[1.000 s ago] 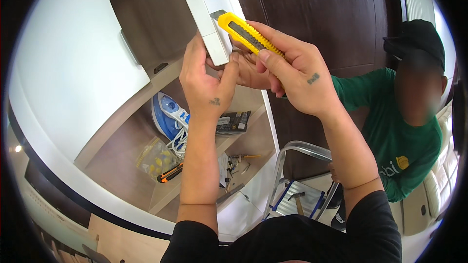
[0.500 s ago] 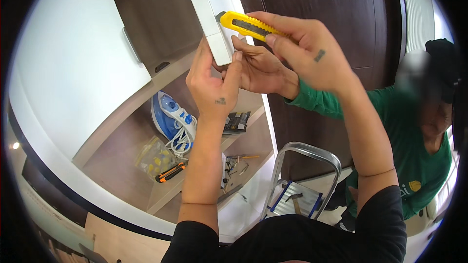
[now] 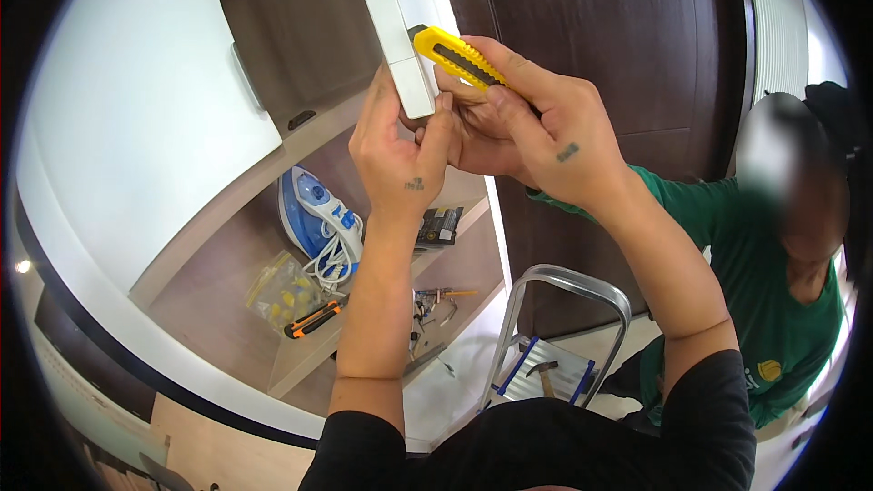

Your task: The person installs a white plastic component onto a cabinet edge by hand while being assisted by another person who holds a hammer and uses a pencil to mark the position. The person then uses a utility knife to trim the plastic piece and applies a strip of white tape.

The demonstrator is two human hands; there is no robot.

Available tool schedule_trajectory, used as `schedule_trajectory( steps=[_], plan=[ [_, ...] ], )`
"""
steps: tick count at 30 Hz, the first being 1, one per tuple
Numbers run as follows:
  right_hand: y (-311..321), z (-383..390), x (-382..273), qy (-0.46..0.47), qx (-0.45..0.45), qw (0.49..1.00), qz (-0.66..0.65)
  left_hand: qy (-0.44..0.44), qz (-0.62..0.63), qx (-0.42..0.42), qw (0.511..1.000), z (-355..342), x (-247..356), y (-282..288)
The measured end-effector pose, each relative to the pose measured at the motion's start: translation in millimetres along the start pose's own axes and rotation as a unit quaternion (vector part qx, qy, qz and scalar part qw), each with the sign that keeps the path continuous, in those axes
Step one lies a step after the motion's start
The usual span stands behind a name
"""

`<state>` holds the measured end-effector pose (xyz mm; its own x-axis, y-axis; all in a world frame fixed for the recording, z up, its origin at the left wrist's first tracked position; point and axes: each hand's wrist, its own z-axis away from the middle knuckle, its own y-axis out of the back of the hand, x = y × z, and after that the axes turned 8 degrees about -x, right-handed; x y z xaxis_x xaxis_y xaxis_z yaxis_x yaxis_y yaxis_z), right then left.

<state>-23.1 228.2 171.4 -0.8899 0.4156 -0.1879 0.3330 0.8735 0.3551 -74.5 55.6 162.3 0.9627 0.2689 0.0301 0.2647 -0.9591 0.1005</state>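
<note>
My left hand (image 3: pixel 398 153) is closed around the lower end of a long white rectangular strip (image 3: pixel 389 23), which stands tilted and runs up past the top of the view. A line crosses the strip just above my fingers. In my right hand (image 3: pixel 555 118) is a yellow utility knife (image 3: pixel 457 56), its dark blade end touching or very near the strip's right edge. A co-worker's hand (image 3: pixel 477 132) reaches in behind my hands, by the strip's lower end. My right hand partly hides it, so its grip is unclear.
On the shelf below lie a blue and white iron (image 3: pixel 314 214), a clear bag with yellow pieces (image 3: pixel 284 291), an orange and black cutter (image 3: pixel 314 318) and small tools. A stepladder (image 3: pixel 568 277) with a hammer (image 3: pixel 546 377) stands at the right, near the co-worker in green (image 3: pixel 777 309).
My right hand and the knife have shifted slightly, with the hand lower and further left and the knife more steeply tilted. My left hand still holds the strip.
</note>
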Motion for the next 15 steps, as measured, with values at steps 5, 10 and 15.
schedule_trajectory(
  steps=[5,10,15],
  plan=[
    [13.5,-4.5,-33.6,-0.228,-0.082,0.92,-0.309,-0.064,-0.036,0.029,0.997,-3.0,-6.8,0.3],
    [16.1,-2.0,-16.6,-0.173,-0.077,0.924,-0.332,-0.025,-0.016,0.015,0.999,-2.3,1.1,-0.6],
    [7.9,0.5,4.4,-0.007,-0.029,0.999,-0.014,-0.027,-0.022,0.012,0.999,-4.2,4.8,-4.1]
  ],
)
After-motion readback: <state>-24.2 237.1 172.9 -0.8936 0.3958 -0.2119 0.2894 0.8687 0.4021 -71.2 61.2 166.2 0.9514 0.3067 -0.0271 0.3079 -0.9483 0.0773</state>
